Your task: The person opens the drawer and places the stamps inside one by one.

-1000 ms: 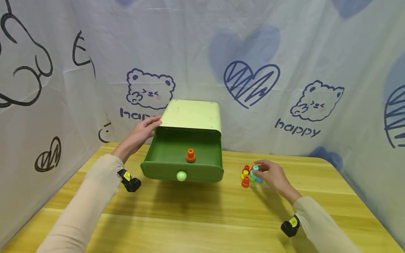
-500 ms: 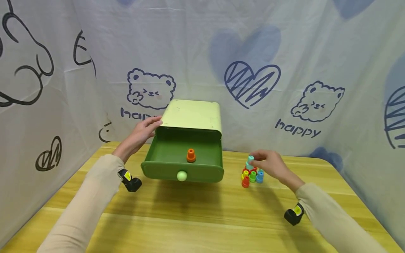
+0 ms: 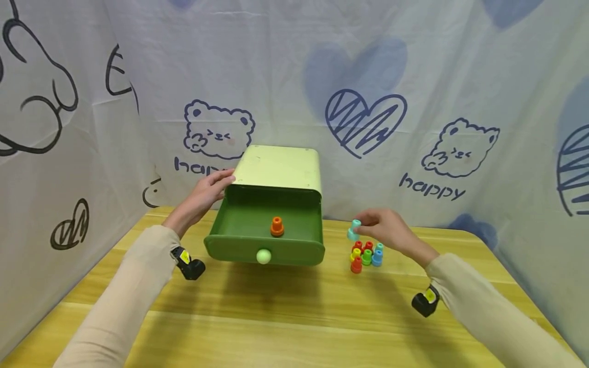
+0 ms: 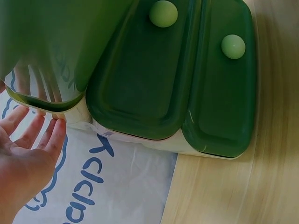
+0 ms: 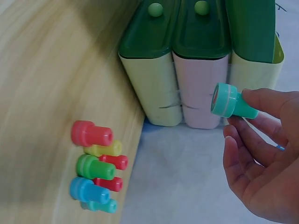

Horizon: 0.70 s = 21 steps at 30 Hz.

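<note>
A stack of small drawers stands at the back of the table; its top drawer (image 3: 264, 249) is pulled out, with an orange toy stamp (image 3: 277, 226) upright inside. My left hand (image 3: 202, 197) rests with extended fingertips against the left side of the pale top casing (image 3: 280, 166); the left wrist view has these fingers (image 4: 55, 135) at the casing's edge. My right hand (image 3: 388, 230) pinches a teal stamp (image 5: 229, 101) by its narrow handle, between thumb and fingers, raised above the table. Below it stands a group of stamps in red, yellow (image 3: 356, 254), green (image 3: 366, 257), blue (image 3: 377, 258) and teal.
Two closed drawers with round knobs (image 4: 233, 46) sit beneath the pulled-out one. The pulled-out drawer's front juts toward me over the wooden table (image 3: 276, 327). A printed cloth (image 3: 285, 76) hangs close behind the table and along its sides.
My right hand has lifted the teal stamp out of the group and carried it up and to the left. My left hand keeps its place on the casing.
</note>
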### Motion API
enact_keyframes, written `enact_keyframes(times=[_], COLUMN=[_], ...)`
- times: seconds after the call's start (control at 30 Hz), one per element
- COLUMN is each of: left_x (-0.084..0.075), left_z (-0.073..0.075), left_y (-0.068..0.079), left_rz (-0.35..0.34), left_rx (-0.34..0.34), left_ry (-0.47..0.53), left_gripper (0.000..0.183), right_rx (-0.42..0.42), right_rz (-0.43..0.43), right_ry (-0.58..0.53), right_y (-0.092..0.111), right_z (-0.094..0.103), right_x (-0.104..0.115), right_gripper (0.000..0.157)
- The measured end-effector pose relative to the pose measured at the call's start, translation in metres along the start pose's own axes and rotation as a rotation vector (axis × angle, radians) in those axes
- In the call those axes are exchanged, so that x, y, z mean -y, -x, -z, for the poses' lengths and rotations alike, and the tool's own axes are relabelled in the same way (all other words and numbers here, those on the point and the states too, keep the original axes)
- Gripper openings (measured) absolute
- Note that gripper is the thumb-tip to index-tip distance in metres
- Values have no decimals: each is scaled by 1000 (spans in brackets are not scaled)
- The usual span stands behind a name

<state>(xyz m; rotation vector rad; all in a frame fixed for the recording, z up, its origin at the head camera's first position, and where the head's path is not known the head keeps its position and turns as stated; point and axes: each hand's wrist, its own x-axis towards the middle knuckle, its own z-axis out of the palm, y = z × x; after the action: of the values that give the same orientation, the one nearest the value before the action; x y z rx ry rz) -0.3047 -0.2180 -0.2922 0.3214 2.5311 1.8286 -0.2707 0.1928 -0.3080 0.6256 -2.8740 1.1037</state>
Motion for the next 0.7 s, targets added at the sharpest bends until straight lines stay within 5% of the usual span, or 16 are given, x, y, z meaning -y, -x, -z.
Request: enact_keyframes(times=[0.7], left_x=[0], left_z=[-1], left_y=[-1], left_rz=[-2], left_rx=[-9], left_ry=[5], left_gripper=[61], right_rx=[29], right_rz=[78], right_ry=[119], right_y=[-26], right_z=[26], right_x=[59], right_gripper=[17])
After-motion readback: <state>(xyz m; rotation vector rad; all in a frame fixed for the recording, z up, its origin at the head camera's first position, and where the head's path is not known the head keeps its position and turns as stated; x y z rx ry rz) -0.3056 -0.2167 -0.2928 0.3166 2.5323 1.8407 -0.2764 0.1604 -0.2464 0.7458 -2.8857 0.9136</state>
